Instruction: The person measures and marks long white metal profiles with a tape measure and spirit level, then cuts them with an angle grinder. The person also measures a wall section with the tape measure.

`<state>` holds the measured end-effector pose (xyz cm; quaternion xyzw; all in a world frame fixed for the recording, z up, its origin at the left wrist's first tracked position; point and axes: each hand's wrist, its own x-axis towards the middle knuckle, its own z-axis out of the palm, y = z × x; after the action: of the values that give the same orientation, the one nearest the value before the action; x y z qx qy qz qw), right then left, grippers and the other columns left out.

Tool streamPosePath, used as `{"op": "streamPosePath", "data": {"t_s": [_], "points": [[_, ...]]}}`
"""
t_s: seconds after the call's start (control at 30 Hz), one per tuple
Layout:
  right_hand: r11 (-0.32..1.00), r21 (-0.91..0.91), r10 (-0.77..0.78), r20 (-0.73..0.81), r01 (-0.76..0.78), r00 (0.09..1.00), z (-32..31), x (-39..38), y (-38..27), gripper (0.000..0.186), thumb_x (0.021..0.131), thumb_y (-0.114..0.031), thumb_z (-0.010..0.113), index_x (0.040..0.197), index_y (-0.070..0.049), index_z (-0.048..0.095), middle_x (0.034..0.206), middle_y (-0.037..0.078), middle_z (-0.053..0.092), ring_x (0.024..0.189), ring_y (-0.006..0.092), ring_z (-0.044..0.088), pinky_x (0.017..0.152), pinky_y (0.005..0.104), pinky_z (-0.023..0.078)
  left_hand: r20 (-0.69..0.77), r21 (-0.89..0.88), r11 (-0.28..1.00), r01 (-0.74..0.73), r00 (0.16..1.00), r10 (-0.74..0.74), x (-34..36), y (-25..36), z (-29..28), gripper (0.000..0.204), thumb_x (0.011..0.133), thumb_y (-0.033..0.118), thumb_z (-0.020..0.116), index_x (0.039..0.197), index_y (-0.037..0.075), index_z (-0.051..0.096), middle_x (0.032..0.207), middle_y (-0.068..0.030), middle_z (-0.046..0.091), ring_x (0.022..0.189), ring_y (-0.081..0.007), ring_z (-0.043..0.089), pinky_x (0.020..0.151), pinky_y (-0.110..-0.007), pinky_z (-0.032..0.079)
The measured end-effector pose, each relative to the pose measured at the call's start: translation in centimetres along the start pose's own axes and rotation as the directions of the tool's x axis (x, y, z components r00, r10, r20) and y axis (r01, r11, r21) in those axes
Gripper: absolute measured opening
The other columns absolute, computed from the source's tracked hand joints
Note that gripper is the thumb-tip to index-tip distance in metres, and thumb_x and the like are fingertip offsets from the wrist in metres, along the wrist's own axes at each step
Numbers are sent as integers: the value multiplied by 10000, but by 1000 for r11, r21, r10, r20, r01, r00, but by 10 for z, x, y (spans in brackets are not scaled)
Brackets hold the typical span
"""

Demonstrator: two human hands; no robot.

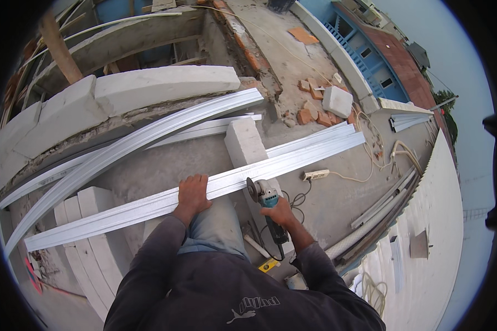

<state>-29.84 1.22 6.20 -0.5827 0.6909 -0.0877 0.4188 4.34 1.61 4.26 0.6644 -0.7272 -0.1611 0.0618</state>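
Note:
A long silvery metal profile (315, 152) lies across white blocks in front of me, running from lower left to upper right. My left hand (193, 194) grips it near its middle, fingers over the far edge and thumb on the near side. In my right hand (279, 212) is a teal and black angle grinder (269, 196). Its disc (253, 189) stands at the near edge of the profile; whether it touches the metal I cannot tell. Under the profile is an upright-lying white block (245, 142). My knee in light jeans (218, 223) is beneath the profile beside my left hand.
More metal profiles (149, 129) lie to the left, by a low white block wall (165, 85). A white power strip (315, 175) with cords is to the right. Broken bricks (309, 113) lie beyond; pipes (378, 207), corrugated sheeting (408, 265) and a yellow level (268, 265) are nearer.

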Motion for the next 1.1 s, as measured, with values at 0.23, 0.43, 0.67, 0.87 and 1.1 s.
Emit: {"op": "streamPosePath", "data": {"t_s": [0.23,0.43,0.67,0.87,1.1], "points": [[1000,12,-21,1,21,1000,-1,5,-10,423,700,-219,873,1011,26,726,879,106,741,779,199,703,736,367,575,-26,-15,1000,-13,1000,12,0,-2,1,674,650,307,905,1225,113,613,1155,-92,653,1090,-303,655,917,-499,511],[997,59,41,24,-42,999,-2,11,-20,483,700,-258,871,1066,22,726,955,140,759,854,238,729,780,387,579,-4,2,1000,-6,1000,6,0,-3,3,674,653,304,904,1231,112,615,1162,-91,654,1083,-298,662,914,-493,519],[996,31,79,53,-81,995,-2,11,-21,460,707,-234,864,1074,10,734,972,130,765,874,230,733,795,392,579,-17,1,1000,-5,1000,5,-1,-4,6,679,659,302,898,1250,118,619,1178,-93,657,1099,-293,664,932,-491,522],[997,68,29,65,-33,997,-2,9,-20,413,711,-226,861,1025,15,743,922,126,762,833,226,729,771,385,575,-19,-21,1000,-10,1000,10,-1,-4,5,665,652,293,901,1227,113,619,1149,-99,657,1086,-300,661,926,-488,513],[997,75,31,39,-34,999,2,16,-19,308,726,-154,850,959,-1,720,858,72,714,739,178,677,671,366,549,-38,-20,1000,-2,999,1,-1,-3,6,607,646,259,899,1171,127,625,1123,-80,664,1073,-285,669,911,-479,517]]}}
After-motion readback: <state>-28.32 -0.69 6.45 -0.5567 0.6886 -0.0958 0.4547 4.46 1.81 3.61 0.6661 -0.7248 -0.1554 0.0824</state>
